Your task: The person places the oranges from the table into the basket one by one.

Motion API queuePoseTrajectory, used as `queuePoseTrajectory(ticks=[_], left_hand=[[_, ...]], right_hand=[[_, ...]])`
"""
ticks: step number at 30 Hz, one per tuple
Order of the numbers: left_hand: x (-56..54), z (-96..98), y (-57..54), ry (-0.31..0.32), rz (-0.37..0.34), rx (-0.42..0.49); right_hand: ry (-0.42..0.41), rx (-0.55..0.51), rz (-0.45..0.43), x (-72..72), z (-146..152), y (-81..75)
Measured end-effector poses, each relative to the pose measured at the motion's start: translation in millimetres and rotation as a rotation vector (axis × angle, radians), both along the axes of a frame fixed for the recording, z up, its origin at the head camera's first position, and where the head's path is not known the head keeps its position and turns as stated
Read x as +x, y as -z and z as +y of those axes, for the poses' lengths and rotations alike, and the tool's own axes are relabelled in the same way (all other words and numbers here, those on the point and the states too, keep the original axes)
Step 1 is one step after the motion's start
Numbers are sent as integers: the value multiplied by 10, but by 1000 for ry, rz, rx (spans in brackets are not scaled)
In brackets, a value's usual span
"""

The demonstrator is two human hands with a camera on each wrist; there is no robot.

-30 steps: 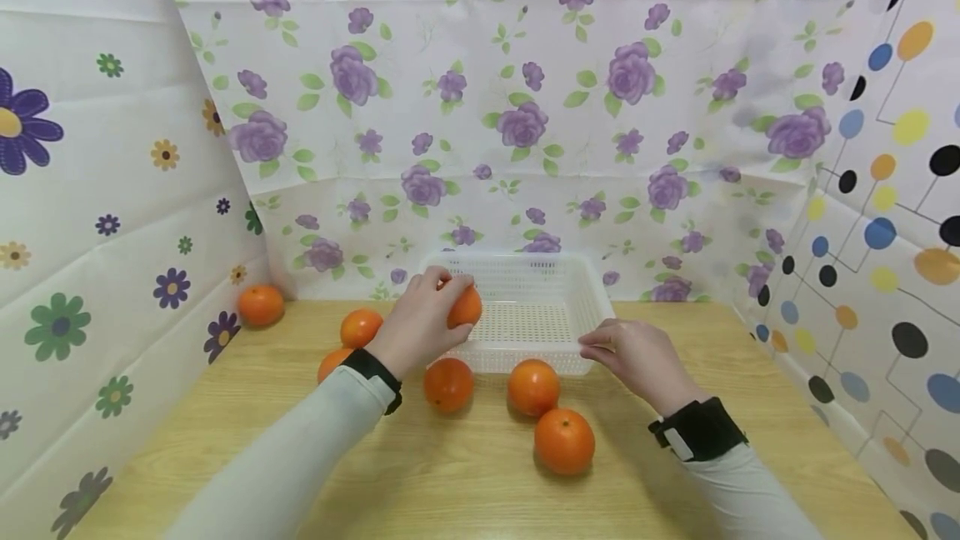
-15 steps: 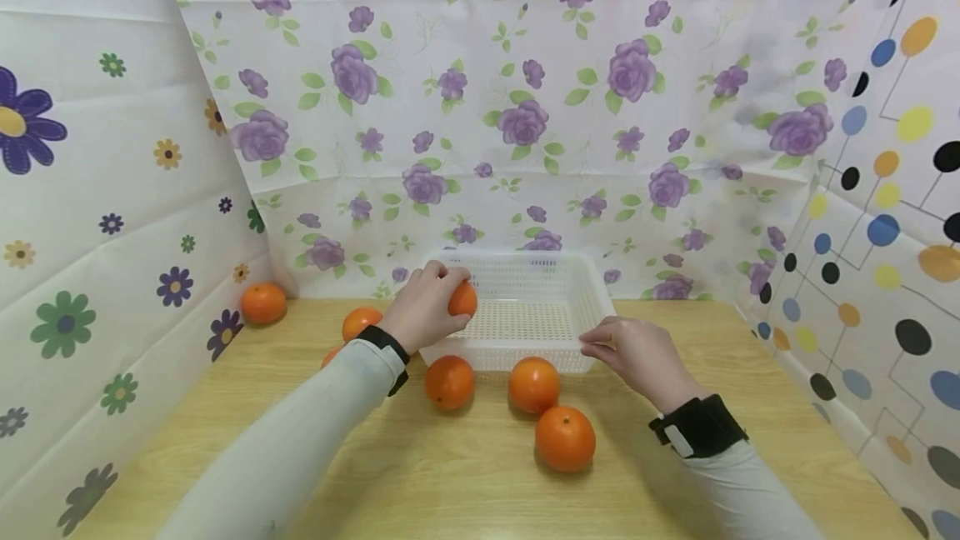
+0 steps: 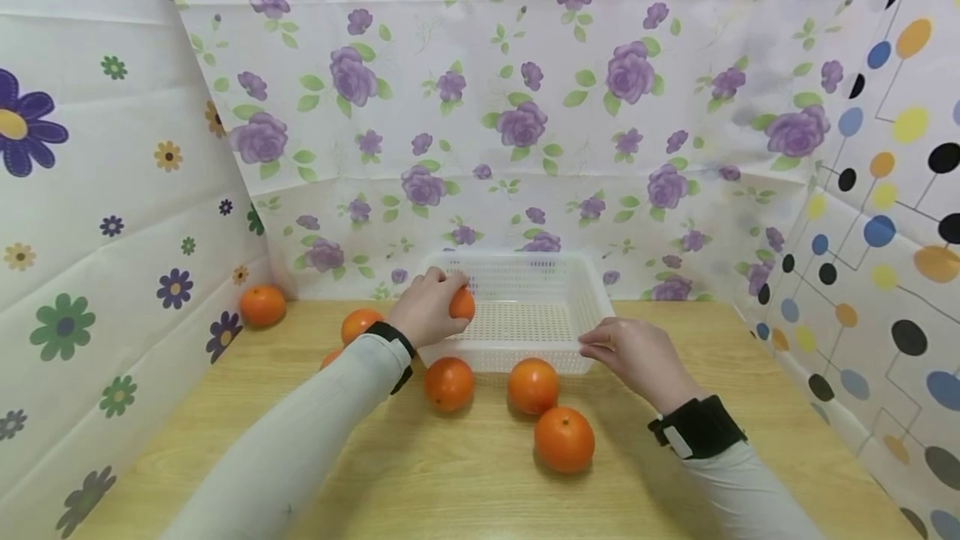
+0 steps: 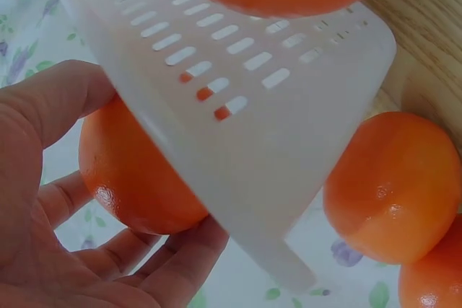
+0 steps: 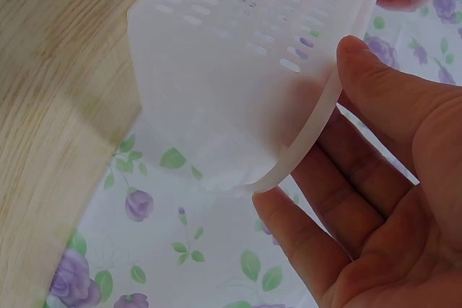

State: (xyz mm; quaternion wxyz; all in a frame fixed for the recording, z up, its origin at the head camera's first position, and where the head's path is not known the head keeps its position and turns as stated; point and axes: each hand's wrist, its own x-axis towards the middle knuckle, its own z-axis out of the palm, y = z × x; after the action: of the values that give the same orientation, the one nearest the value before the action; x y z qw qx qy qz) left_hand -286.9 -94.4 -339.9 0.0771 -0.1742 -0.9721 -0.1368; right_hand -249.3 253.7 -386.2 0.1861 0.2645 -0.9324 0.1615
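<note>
A white perforated plastic basket point(image 3: 525, 354) stands at the back of the wooden table. My left hand point(image 3: 426, 308) reaches over the basket's left side with fingers curled round an orange point(image 3: 462, 303). In the left wrist view that orange point(image 4: 133, 171) shows just past the basket's rim point(image 4: 180, 156), thumb on one side and fingers beneath. At the basket's front right corner, my right hand point(image 3: 641, 357) pinches the rim. The right wrist view has the thumb point(image 5: 375, 81) on one face of the rim point(image 5: 307, 138) and the fingers on the other.
In front of the basket lie three oranges: one at left point(image 3: 448, 384), one in the middle point(image 3: 533, 386), one nearest me point(image 3: 564, 440). Another orange point(image 3: 360, 325) sits left of the basket, with one partly behind my left sleeve. A further orange point(image 3: 262, 306) rests by the left curtain.
My left hand has shifted slightly, turning over the basket's left side, and less of the held orange shows. My right hand stays on the rim; the loose oranges keep their places.
</note>
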Motion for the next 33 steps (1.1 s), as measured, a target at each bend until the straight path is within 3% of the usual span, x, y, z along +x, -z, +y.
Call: queuePoseTrajectory(ticks=[10,33], left_hand=[[-65,1,45,-1,-2,-17],[-251,32,187,-48,-105,-55]], right_hand=[[-1,-1,-3,6,7,3],[2,3,-11,11,-14,-15]])
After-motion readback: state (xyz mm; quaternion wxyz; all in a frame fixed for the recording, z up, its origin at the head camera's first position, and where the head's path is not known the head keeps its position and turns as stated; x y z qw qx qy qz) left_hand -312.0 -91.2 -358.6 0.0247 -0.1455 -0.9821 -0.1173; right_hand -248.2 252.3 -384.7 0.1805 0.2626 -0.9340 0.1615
